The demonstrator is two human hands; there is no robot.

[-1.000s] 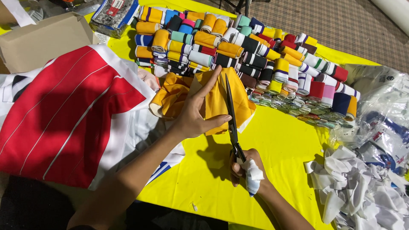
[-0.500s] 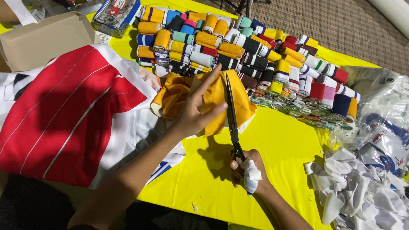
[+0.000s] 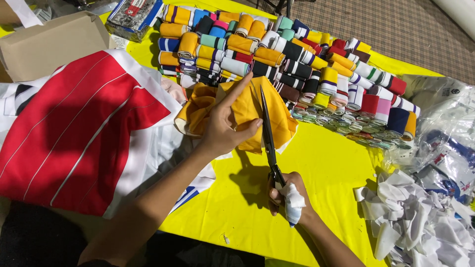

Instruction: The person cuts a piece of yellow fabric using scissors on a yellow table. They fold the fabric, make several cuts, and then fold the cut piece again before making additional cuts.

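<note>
My left hand (image 3: 225, 126) holds up a piece of orange-yellow fabric (image 3: 247, 113) over the yellow table (image 3: 326, 168), fingers pinching its upper edge. My right hand (image 3: 287, 195), with a white bandage wrapped round one finger, grips the handles of long black scissors (image 3: 267, 136). The blades point away from me and lie against the fabric just right of my left fingers, nearly closed.
Several rolled striped knit bands (image 3: 297, 59) lie stacked in rows behind the fabric. A red and white garment (image 3: 74, 128) covers the left. A cardboard box (image 3: 49, 44) sits far left, white fabric scraps (image 3: 420, 222) and plastic bags (image 3: 445, 128) at right.
My left hand has shifted its grip, with a finger now stretched up along the fabric's edge. The scissors have stayed against the fabric with the right hand barely moved.
</note>
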